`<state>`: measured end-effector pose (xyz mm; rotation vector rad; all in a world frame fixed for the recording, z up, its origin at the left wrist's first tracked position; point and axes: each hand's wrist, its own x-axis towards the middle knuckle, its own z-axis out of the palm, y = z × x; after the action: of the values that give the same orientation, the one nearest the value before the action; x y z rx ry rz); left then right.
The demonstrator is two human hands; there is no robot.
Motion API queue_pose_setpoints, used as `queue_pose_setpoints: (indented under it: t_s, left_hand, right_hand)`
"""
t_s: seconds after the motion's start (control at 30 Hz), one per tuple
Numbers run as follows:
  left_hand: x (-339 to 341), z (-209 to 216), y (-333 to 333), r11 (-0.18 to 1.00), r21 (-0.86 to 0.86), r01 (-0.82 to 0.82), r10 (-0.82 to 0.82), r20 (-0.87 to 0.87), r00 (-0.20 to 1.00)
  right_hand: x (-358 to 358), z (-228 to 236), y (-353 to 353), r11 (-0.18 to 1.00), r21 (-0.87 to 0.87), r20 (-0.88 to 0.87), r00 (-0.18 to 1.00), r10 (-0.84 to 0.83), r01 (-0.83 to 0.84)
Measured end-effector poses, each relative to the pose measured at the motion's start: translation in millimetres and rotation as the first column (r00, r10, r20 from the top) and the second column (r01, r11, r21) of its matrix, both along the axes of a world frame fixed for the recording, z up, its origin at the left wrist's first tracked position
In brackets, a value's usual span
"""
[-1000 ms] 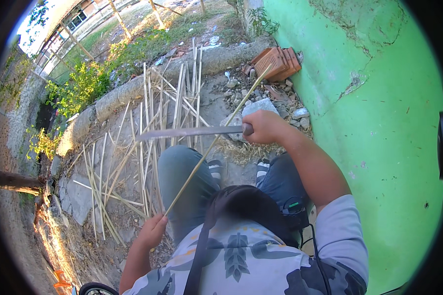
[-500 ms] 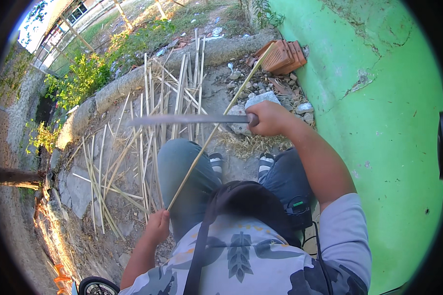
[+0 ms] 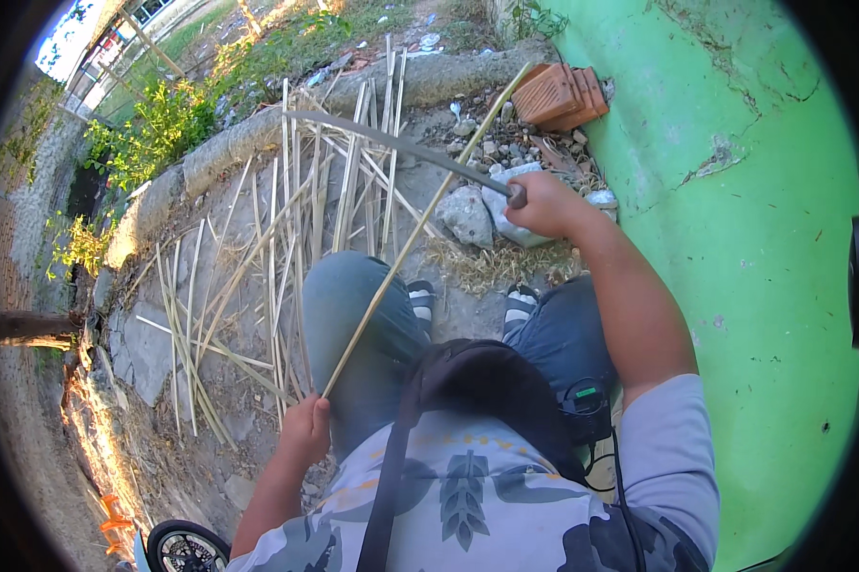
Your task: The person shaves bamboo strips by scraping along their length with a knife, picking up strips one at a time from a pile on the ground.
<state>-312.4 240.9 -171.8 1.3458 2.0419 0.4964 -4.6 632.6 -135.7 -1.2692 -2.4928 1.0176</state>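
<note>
My left hand (image 3: 304, 431) is closed around the near end of a long, thin bamboo strip (image 3: 373, 310). The strip slants across my left knee (image 3: 343, 296) toward the far right, its other end up near some roof tiles. In my right hand (image 3: 549, 204) is the dark handle of a machete (image 3: 401, 146). Its long blade points left and away from me, crossing over the strip in view. Whether blade and strip touch, I cannot tell.
Several split bamboo strips (image 3: 282, 248) lie crisscrossed on the ground ahead and left. Pale rocks (image 3: 465, 215) and stacked orange roof tiles (image 3: 555, 98) are by the green wall (image 3: 763, 315) on my right. A low concrete kerb (image 3: 234, 162) runs beyond; a wheel (image 3: 187, 551) shows lower left.
The machete has swung so its tip now points farther away instead of straight left. My right hand has shifted slightly right and nearer the rocks' far side. The left hand keeps its hold.
</note>
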Motion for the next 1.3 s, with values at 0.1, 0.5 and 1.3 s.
queue_pose_setpoints:
  t_s: [0.1,0.5,1.3]
  left_hand:
    - [-16,-29,-14,1.000,-0.020,0.007,-0.007,-0.025,1.000]
    - [-27,-47,-30,1.000,0.000,-0.013,0.013,-0.046,0.999]
    - [8,36,-70,0.996,0.085,-0.017,0.015,0.028,0.999]
  right_hand:
    - [-15,-25,-24,0.999,0.039,0.029,0.999,0.033,-0.034]
    - [-26,-47,-29,0.993,-0.116,0.052,0.999,-0.013,0.019]
    - [20,81,-94,0.825,0.559,0.019,0.996,0.084,-0.080]
